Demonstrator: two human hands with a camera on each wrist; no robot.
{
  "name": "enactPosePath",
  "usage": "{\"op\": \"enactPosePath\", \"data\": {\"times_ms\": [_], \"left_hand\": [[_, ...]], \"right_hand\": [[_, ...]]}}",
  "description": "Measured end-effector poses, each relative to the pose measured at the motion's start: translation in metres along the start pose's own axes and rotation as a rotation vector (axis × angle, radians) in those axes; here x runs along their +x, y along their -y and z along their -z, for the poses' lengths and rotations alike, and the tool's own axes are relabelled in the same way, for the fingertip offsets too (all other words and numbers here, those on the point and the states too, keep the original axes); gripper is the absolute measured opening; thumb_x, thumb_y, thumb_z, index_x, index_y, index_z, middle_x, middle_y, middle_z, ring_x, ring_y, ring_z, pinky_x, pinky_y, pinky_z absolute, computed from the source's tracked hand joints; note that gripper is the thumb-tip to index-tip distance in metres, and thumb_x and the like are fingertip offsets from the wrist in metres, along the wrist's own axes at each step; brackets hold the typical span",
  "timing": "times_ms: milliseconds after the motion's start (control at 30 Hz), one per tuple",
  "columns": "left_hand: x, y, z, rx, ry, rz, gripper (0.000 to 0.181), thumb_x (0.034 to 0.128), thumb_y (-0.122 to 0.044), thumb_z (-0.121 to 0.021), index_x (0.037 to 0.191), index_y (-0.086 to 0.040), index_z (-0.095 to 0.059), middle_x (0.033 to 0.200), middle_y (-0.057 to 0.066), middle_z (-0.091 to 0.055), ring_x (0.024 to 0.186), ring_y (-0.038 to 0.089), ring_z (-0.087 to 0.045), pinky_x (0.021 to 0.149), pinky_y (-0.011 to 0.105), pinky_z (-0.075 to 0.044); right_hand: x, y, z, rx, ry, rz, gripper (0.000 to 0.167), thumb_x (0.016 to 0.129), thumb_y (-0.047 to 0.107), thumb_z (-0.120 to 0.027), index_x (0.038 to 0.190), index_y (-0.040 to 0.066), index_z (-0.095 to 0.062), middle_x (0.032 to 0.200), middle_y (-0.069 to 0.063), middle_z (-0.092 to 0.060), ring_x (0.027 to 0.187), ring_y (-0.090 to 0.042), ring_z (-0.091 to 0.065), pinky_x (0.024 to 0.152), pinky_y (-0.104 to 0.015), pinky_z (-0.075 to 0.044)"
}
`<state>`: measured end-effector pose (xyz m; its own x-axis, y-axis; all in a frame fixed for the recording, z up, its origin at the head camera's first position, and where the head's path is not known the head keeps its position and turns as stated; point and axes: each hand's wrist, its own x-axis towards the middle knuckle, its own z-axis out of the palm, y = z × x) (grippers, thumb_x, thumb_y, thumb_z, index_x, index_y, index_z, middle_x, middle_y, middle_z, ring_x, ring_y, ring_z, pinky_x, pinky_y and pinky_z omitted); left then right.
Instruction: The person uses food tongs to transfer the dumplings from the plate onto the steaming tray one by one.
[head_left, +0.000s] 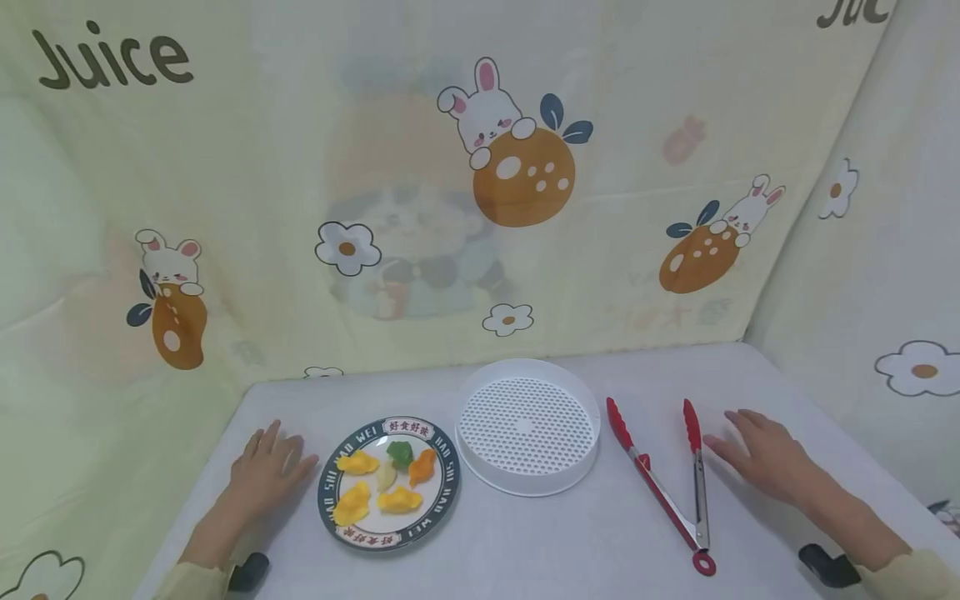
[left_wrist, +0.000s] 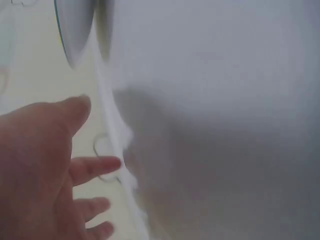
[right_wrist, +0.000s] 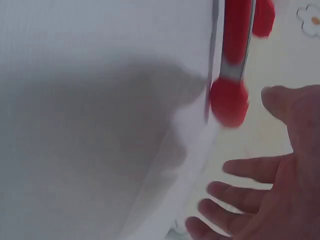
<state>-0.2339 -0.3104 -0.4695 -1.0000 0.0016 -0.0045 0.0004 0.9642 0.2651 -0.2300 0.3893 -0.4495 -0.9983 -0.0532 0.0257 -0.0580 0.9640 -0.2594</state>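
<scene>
My left hand [head_left: 264, 473] is at the left of the table, fingers spread and holding nothing, just left of a round plate [head_left: 447, 479] with a dark lettered rim. On that plate lie several small dumpling-shaped pieces, such as a yellow one [head_left: 400, 500], an orange one [head_left: 422, 467] and a green one [head_left: 401, 454]. My right hand [head_left: 768, 458] is at the right with fingers extended, holding nothing. Close to its thumb lie spread red-and-silver tongs [head_left: 663, 500], whose red tip [right_wrist: 229, 102] also appears in the right wrist view.
A round white steamer tray [head_left: 525, 425] with a perforated bottom sits between plate and tongs, near the back. Behind the white table [head_left: 555, 546] hangs a patterned curtain [head_left: 405, 167]; more cloth [head_left: 885, 275] hangs at the right side.
</scene>
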Motion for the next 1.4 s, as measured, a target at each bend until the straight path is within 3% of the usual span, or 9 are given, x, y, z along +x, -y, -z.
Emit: {"op": "enactPosePath", "data": {"times_ms": [67,167,267,367,600,800,1000,1200,1400], "left_hand": [[-0.001,-0.008,-0.001,-0.01,-0.021,-0.002,0.058,0.0997,-0.051,-0.054,0.131,-0.001,-0.057,0.148,0.033,-0.037,0.134,0.056,-0.034,0.104,0.072,-0.034],[0.0,-0.021,0.002,-0.067,-0.004,0.01,0.042,0.1008,-0.043,-0.056,0.113,-0.003,-0.064,0.116,0.022,-0.056,0.104,0.038,-0.054,0.089,0.053,-0.051],[0.0,-0.033,0.005,-0.144,0.069,0.028,0.035,0.1018,-0.039,-0.056,0.101,-0.006,-0.065,0.091,0.009,-0.058,0.082,0.022,-0.053,0.07,0.037,-0.05],[-0.002,-0.041,0.006,-0.211,0.145,0.043,0.03,0.1025,-0.036,-0.055,0.094,-0.008,-0.064,0.079,0.004,-0.057,0.073,0.017,-0.051,0.063,0.031,-0.045],[-0.009,-0.046,0.004,-0.241,0.202,0.048,0.026,0.1043,-0.029,-0.051,0.091,-0.009,-0.062,0.075,0.003,-0.056,0.071,0.016,-0.051,0.063,0.03,-0.045],[-0.011,-0.049,0.005,-0.25,0.198,0.045,0.026,0.1041,-0.028,-0.051,0.089,-0.009,-0.06,0.073,0.003,-0.054,0.069,0.016,-0.05,0.062,0.03,-0.044],[-0.011,-0.05,0.005,-0.258,0.2,0.044,0.027,0.1044,-0.029,-0.051,0.088,-0.009,-0.059,0.073,0.003,-0.054,0.069,0.017,-0.05,0.062,0.03,-0.044],[-0.011,-0.05,0.005,-0.262,0.2,0.043,0.026,0.1043,-0.028,-0.051,0.088,-0.009,-0.059,0.073,0.003,-0.054,0.07,0.017,-0.049,0.062,0.031,-0.044],[-0.012,-0.05,0.004,-0.266,0.196,0.037,0.026,0.1045,-0.028,-0.05,0.089,-0.009,-0.059,0.073,0.003,-0.053,0.07,0.017,-0.049,0.062,0.03,-0.044]], "right_hand": [[-0.004,0.012,-0.003,0.031,0.024,-0.013,0.08,0.098,0.053,-0.055,0.135,-0.017,-0.045,0.128,-0.043,-0.048,0.113,-0.057,-0.048,0.091,-0.068,-0.046],[-0.011,0.031,-0.006,0.101,0.104,-0.066,0.083,0.098,0.057,-0.053,0.133,-0.018,-0.046,0.108,-0.031,-0.06,0.092,-0.039,-0.058,0.078,-0.049,-0.056],[-0.019,0.049,-0.009,0.146,0.194,-0.123,0.09,0.095,0.066,-0.052,0.131,-0.017,-0.047,0.094,-0.016,-0.061,0.082,-0.022,-0.056,0.067,-0.036,-0.051],[-0.026,0.064,-0.014,0.131,0.231,-0.153,0.103,0.086,0.074,-0.057,0.131,-0.018,-0.043,0.096,-0.019,-0.058,0.082,-0.023,-0.056,0.067,-0.038,-0.051],[-0.031,0.08,-0.023,0.077,0.213,-0.166,0.12,0.071,0.076,-0.072,0.134,-0.018,-0.032,0.107,-0.031,-0.054,0.079,-0.023,-0.056,0.062,-0.036,-0.052],[-0.03,0.075,-0.017,0.181,0.207,-0.214,0.112,0.084,0.067,-0.065,0.142,-0.02,-0.022,0.119,-0.038,-0.037,0.076,-0.026,-0.055,0.056,-0.033,-0.048],[-0.034,0.07,0.006,0.232,0.135,-0.142,0.096,0.095,0.058,-0.054,0.142,-0.019,-0.023,0.123,-0.035,-0.032,0.086,-0.028,-0.053,0.061,-0.032,-0.042],[-0.039,0.083,0.031,0.247,0.07,-0.072,0.092,0.095,0.057,-0.059,0.143,-0.015,-0.027,0.119,-0.031,-0.044,0.095,-0.032,-0.05,0.064,-0.034,-0.045],[-0.045,0.11,0.04,0.271,0.066,-0.064,0.097,0.088,0.064,-0.064,0.147,-0.006,-0.031,0.101,-0.013,-0.057,0.087,-0.024,-0.053,0.06,-0.033,-0.044]]}}
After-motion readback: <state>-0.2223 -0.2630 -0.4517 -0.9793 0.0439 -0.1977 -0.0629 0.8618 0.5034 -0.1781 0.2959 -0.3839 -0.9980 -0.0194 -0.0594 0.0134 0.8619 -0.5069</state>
